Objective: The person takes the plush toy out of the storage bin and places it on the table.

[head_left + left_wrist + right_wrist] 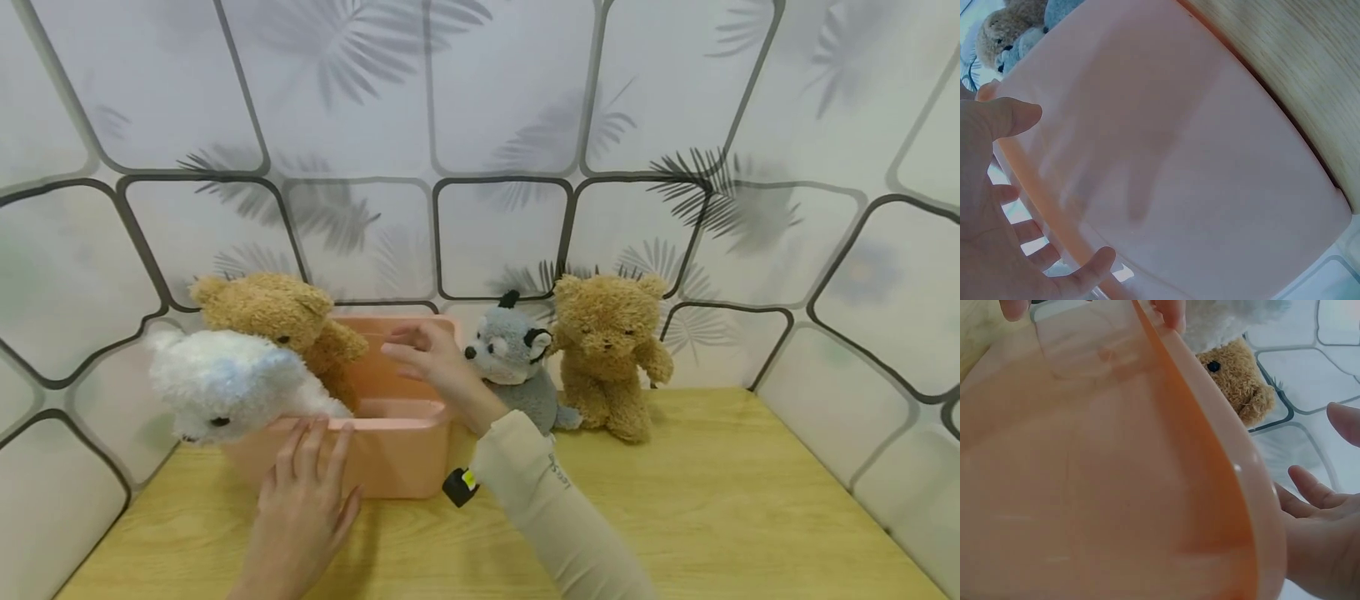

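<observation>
My left hand point(303, 483) rests its fingers on the front rim of a pink plastic bin point(405, 458), thumb apart from the bin's outer wall. Just over the bin's right part hovers my right hand point(431, 358), fingers loosely bent and nothing between them. A white plush animal point(232, 383) with a bluish patch leans out over the bin's front left rim. Behind it a brown teddy bear point(262, 308) stands tilted inside the bin, its lower body partly hidden. Right of the bin sits a grey plush animal point(502, 350) with black-edged ears, partly covered by my right forearm.
A second brown teddy bear point(607, 350) sits upright beside the grey plush on the wooden table point(735, 508). Patterned fabric walls point(502, 242) enclose the back and sides. A small black wrist camera point(459, 487) sticks out from my right cuff.
</observation>
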### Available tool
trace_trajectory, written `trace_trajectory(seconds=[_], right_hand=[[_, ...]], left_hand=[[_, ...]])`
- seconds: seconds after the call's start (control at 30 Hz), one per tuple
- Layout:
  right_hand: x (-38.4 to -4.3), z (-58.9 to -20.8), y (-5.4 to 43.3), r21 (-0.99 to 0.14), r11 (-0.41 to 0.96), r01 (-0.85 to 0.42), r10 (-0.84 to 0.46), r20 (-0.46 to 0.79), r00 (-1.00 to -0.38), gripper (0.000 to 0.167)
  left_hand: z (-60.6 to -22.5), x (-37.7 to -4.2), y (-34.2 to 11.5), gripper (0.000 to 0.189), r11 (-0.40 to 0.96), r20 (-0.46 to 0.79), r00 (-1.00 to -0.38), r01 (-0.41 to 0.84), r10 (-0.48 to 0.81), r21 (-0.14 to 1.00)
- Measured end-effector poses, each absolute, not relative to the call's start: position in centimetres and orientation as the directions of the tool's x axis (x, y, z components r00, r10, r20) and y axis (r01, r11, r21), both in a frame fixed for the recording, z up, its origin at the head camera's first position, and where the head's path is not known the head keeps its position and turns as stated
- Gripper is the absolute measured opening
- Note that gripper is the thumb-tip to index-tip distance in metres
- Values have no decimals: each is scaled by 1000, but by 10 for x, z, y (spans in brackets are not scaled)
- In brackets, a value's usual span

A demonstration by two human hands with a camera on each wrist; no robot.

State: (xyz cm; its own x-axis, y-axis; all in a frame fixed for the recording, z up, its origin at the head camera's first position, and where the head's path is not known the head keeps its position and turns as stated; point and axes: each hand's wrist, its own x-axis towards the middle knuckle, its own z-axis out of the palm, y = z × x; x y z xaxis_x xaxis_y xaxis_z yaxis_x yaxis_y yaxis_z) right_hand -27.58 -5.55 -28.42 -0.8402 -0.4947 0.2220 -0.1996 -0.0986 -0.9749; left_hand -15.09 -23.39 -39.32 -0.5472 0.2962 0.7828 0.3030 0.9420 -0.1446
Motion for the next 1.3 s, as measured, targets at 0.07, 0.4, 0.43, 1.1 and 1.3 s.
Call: trace_trajectory(seconds=[0.07,0.4,0.43,1.1,1.3], right_hand=[[-275,-285,-58,-978,-99,-185,-495,210,-843,41],[-275,-291,-75,-982,-94,-163,-503,188,-844,38],[-275,-292,-76,-983,-89,-162,-501,185,-845,39],[-271,-296,-101,-994,-38,-107,-518,111,-848,40],[-271,-296,-108,-996,-31,-85,-515,89,-853,42]], left_hand=[[-393,-151,-234,67,941,787,-540,306,299,-147],[-394,-152,-235,66,939,801,-517,309,301,-153],[-394,-152,-235,66,939,800,-518,309,301,-153],[-393,-151,-234,70,939,786,-536,301,309,-164],[-393,-151,-235,70,937,782,-537,304,316,-171]])
